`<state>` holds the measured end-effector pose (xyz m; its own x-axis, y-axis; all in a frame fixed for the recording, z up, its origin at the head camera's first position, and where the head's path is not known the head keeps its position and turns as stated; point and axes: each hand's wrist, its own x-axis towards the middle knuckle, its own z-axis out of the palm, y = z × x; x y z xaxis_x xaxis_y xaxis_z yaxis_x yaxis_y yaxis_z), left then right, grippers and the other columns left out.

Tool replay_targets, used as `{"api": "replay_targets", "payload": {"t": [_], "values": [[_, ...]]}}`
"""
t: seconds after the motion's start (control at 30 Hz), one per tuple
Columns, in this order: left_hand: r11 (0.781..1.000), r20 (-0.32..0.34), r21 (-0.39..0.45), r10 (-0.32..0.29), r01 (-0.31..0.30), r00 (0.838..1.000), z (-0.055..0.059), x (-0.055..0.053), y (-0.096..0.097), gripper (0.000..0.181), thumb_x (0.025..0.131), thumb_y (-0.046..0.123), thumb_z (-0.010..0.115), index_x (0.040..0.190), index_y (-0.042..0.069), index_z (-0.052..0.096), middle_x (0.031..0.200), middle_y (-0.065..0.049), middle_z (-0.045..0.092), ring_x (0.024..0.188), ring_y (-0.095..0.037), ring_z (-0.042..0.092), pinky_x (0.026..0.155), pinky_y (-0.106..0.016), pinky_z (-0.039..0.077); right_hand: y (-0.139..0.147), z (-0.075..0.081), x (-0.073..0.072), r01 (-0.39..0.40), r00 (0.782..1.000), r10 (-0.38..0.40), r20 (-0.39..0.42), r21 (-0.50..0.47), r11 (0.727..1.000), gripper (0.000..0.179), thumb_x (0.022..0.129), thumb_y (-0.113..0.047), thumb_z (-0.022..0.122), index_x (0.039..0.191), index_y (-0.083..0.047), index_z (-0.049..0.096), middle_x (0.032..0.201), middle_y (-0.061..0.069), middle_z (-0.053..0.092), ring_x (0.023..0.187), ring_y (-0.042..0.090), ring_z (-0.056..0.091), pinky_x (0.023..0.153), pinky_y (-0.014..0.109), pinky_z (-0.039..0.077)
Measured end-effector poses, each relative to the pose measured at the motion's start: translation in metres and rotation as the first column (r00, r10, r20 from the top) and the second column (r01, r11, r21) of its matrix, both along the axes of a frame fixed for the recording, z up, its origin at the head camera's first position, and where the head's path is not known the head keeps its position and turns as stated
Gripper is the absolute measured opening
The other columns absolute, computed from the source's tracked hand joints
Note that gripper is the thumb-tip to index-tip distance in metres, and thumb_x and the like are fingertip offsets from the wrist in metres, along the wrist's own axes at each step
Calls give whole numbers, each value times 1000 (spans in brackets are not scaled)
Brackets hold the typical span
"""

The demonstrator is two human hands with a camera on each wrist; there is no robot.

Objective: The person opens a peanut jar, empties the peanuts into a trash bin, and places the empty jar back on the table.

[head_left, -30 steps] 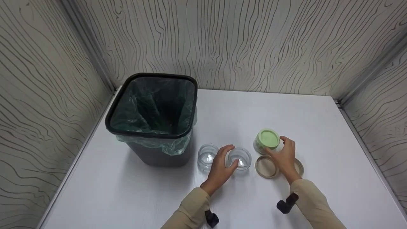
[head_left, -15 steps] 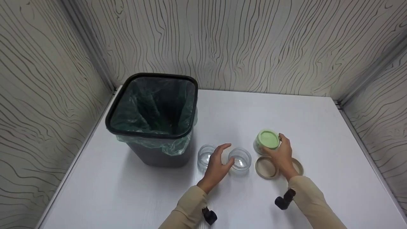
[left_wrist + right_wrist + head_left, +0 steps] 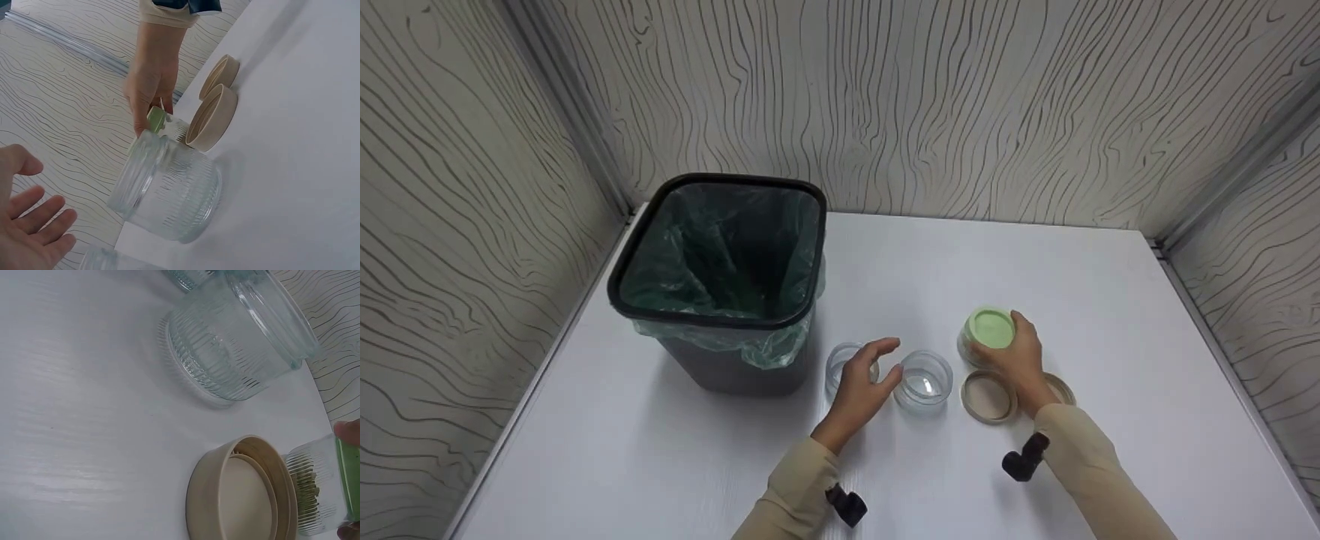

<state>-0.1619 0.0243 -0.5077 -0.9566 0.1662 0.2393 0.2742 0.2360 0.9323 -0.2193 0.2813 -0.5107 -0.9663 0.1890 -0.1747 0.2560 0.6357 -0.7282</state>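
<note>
My right hand (image 3: 1018,366) grips a small glass jar with a light green lid (image 3: 991,328), thumb and fingers on either side of the lid. Through its ribbed wall, the right wrist view shows some greenish-brown bits in this jar (image 3: 315,489). My left hand (image 3: 856,391) is held over the table with its fingers spread and slightly bent, holding nothing. One lidless clear glass jar (image 3: 924,381) stands just right of its fingertips. A second clear jar (image 3: 840,367) is partly hidden behind that hand.
Two beige round lids lie near my right hand, one in front (image 3: 988,396) and one partly covered by the wrist (image 3: 1060,391). A dark bin (image 3: 750,375) with a green liner bag stands at the left. Patterned walls (image 3: 885,112) border the white table (image 3: 660,465).
My left hand has drawn back to the left, away from the middle jar. The right hand has shifted slightly left and now wraps closer round the green-lidded jar.
</note>
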Motion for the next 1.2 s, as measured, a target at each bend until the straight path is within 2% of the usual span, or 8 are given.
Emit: {"api": "replay_targets", "payload": {"t": [0.27,0.47,0.83,1.07,1.2], "values": [[1000,16,-15,15,-15,1000,2,2,-1,33,91,10,60,122,1,59,125,-14,65,121,-29,59,112,-40,44,-1,0,-1,33,999,-33,13,10,999,99,80,-25,74,152,4,12,155,30,21,146,45,20,124,52,19],[1000,44,-6,4,-4,999,1,4,0,32,92,9,60,123,2,58,125,-14,65,122,-29,59,112,-40,43,1,-1,-3,42,999,-42,9,-10,999,100,78,-24,76,152,3,14,155,29,22,146,44,22,124,51,20],[1000,45,-14,10,-9,999,2,3,-2,31,92,10,60,122,2,59,125,-14,65,121,-29,60,112,-39,44,1,-1,-3,63,997,-63,-39,5,998,97,74,-21,78,149,7,22,152,31,29,143,45,28,122,51,24],[1000,42,12,1,-1,999,0,3,-3,32,92,10,60,123,2,59,126,-14,64,122,-29,59,112,-40,43,-1,-2,0,34,997,-32,-76,27,999,95,73,-19,76,147,8,24,150,31,32,142,45,30,122,52,26],[1000,41,6,7,-7,999,0,3,-4,32,92,11,60,123,2,59,125,-14,65,122,-29,59,112,-39,44,-3,-1,1,42,996,-39,-82,26,999,95,72,-19,77,147,7,24,150,31,33,141,44,31,122,51,26]]}}
